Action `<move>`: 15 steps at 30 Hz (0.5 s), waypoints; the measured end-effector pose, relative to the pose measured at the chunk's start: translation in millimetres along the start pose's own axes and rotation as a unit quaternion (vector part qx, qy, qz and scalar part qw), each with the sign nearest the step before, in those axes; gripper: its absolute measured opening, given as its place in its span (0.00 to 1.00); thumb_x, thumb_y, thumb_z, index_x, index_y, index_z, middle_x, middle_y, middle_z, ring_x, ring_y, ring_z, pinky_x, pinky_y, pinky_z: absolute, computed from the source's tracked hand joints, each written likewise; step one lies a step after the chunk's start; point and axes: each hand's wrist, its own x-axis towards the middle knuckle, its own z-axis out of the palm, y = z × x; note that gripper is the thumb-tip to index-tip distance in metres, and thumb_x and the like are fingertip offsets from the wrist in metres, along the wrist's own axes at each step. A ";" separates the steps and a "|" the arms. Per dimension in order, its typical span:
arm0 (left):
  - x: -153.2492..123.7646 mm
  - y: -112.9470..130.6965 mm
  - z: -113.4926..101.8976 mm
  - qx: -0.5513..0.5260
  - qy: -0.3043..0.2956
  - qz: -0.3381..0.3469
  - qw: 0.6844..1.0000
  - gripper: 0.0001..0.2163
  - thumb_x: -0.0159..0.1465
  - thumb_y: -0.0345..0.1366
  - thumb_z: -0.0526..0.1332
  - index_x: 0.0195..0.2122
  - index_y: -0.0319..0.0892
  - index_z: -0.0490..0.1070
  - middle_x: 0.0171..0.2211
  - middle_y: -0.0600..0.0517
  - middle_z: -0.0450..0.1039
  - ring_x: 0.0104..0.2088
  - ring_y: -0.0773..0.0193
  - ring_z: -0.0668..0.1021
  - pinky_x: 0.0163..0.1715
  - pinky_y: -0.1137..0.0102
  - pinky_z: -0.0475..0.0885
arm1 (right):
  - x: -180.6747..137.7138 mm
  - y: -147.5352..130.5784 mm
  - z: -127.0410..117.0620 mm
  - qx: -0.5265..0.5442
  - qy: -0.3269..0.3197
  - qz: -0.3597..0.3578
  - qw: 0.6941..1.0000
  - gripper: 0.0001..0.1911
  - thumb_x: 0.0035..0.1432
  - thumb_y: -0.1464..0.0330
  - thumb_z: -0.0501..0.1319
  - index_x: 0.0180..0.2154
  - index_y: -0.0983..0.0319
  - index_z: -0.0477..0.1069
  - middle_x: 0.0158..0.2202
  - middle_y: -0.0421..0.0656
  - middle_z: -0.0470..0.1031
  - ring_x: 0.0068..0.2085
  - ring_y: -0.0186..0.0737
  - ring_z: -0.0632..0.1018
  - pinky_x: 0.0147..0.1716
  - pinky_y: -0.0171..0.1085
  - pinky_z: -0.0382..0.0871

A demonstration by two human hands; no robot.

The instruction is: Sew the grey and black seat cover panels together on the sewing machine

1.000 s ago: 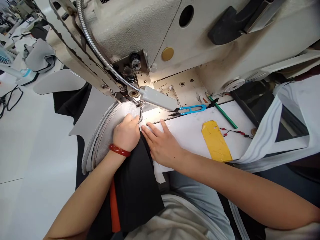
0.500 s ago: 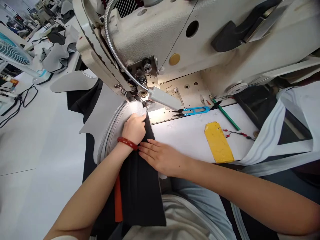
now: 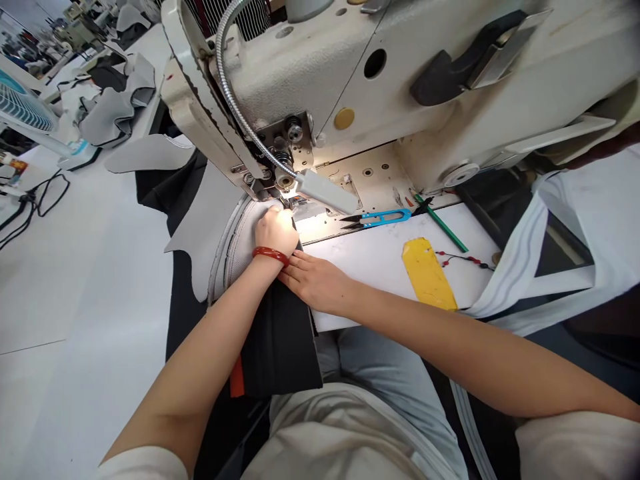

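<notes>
My left hand (image 3: pixel 277 230), with a red bangle at the wrist, is closed on the curved grey fabric piece (image 3: pixel 243 243) just in front of the sewing machine's needle area. Its fingertips are partly hidden. My right hand (image 3: pixel 320 283) lies flat, fingers stretched out, on the edge of the black fabric strip (image 3: pixel 283 340) just below the left wrist. The grey piece has stitched lines along its curve and joins the black strip under the left hand. The sewing machine (image 3: pixel 280 73) stands over the work, its lamp (image 3: pixel 327 191) lighting the needle area.
Blue thread snips (image 3: pixel 385 217) and a green pencil (image 3: pixel 450 230) lie right of the needle. A yellow tag (image 3: pixel 429 273) and a beaded cord (image 3: pixel 467 260) lie nearer. White strips (image 3: pixel 525 267) hang at the right. A fan (image 3: pixel 25 110) and grey pieces (image 3: pixel 117 107) stand left.
Both hands have moved forward with the fabric, toward the needle. The black strip's near end has drawn away from my body. My left index finger, stretched out before, is now curled in.
</notes>
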 end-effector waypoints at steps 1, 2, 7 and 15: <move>-2.8 0.7 0.5 0.004 0.010 0.007 1.000 0.18 0.66 0.30 0.50 0.49 0.42 0.77 0.47 0.41 0.74 0.44 0.52 0.78 0.43 0.62 0.71 | 0.9 0.3 0.0 0.007 -0.002 0.002 1.000 0.18 0.70 0.74 0.49 0.52 0.72 0.73 0.52 0.53 0.77 0.56 0.46 0.76 0.62 0.48 0.64; -7.9 0.4 0.6 0.005 0.022 0.023 0.999 0.18 0.67 0.30 0.49 0.50 0.42 0.77 0.48 0.41 0.75 0.45 0.52 0.78 0.44 0.62 0.71 | 1.6 0.5 -0.6 0.015 -0.010 0.002 1.000 0.18 0.70 0.74 0.48 0.51 0.72 0.73 0.50 0.52 0.78 0.54 0.45 0.76 0.62 0.47 0.63; -70.8 -33.8 -2.2 -0.051 0.080 0.203 0.975 0.22 0.68 0.33 0.50 0.63 0.43 0.63 0.59 0.44 0.68 0.61 0.53 0.69 0.59 0.59 0.64 | 0.8 1.5 -10.2 0.051 -0.086 0.016 0.995 0.19 0.66 0.75 0.52 0.55 0.75 0.70 0.54 0.56 0.75 0.60 0.48 0.71 0.66 0.48 0.56; -137.0 -114.8 -32.9 -0.127 0.105 -0.137 0.977 0.17 0.61 0.51 0.58 0.37 0.41 0.72 0.32 0.47 0.72 0.39 0.51 0.76 0.40 0.59 0.72 | -0.2 3.0 -22.1 0.123 -0.134 0.019 0.983 0.40 0.52 0.64 0.63 0.63 0.78 0.59 0.66 0.61 0.58 0.67 0.59 0.58 0.67 0.53 0.48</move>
